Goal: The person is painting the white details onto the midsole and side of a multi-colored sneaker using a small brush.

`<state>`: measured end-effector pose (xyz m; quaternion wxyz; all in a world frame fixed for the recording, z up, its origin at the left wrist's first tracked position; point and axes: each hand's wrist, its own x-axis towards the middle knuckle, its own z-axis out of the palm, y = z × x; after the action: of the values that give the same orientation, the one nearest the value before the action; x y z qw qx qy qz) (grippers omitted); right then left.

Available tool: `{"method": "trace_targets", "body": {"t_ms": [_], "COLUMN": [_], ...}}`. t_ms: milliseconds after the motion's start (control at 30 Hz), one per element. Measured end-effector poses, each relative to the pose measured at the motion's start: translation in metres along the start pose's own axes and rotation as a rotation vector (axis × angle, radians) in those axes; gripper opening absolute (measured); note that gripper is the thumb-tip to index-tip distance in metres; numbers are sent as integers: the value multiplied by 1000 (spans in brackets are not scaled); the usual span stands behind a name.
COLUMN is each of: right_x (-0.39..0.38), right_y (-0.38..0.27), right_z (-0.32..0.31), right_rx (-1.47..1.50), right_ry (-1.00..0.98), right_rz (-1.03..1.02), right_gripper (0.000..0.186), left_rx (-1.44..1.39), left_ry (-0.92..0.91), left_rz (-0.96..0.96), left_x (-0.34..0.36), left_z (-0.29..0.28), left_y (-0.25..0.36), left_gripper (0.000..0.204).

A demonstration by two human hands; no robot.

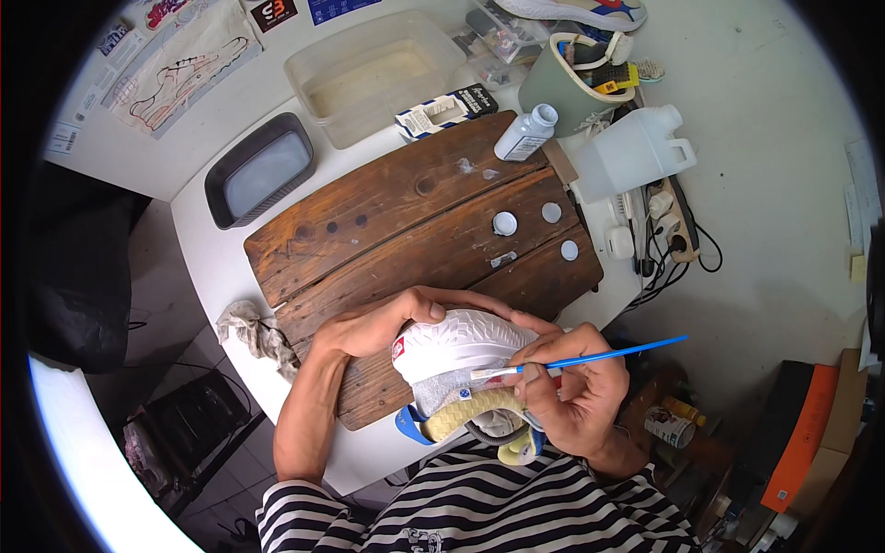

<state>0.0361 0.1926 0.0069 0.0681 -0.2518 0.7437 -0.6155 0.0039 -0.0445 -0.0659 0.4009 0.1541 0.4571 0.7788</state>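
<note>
Left hand (429,307) cups the shoe (441,392) at the near side of the wooden board (369,249); right hand (583,387) pinches the brush (613,354) beside the sole (461,339), already largely white, though remaining bare patches are hard to judge

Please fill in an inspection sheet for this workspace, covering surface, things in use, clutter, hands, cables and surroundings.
Surface: white table bearing a wooden board with whitish marks
Things in use: white-soled shoe; blue-handled brush, tip contact unclear; uncapped bottle
Clutter: rag at left; dark tray, clear tub, filled bucket and translucent jug around the board
Hands: left hand holds the shoe; right hand grips the brush
Cables: black cables beside a power strip, right of the board
Surroundings: shoe drawing on the wall; orange box lower right
</note>
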Motion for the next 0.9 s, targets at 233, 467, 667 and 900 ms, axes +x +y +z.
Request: {"method": "trace_targets", "body": {"t_ms": [233,467,667,900], "right_x": [1,2,2,5], "right_y": [-2,-3,-2,-2], "right_z": [1,4,2,8], "right_rx": [-23,-50,-86,-99], "right_ry": [17,45,72,76], "right_rz": [-25,8,-82,-111], "right_gripper": [9,12,14,18], "left_rx": [20,1,-44,-1], "left_ry": [3,11,-7,11], "left_rz": [-13,-1,-12,1], "left_x": [0,0,0,0], "left_z": [0,0,0,-1], "left_y": [2,1,-3,-1], "left_gripper": [69,69,69,69]}}
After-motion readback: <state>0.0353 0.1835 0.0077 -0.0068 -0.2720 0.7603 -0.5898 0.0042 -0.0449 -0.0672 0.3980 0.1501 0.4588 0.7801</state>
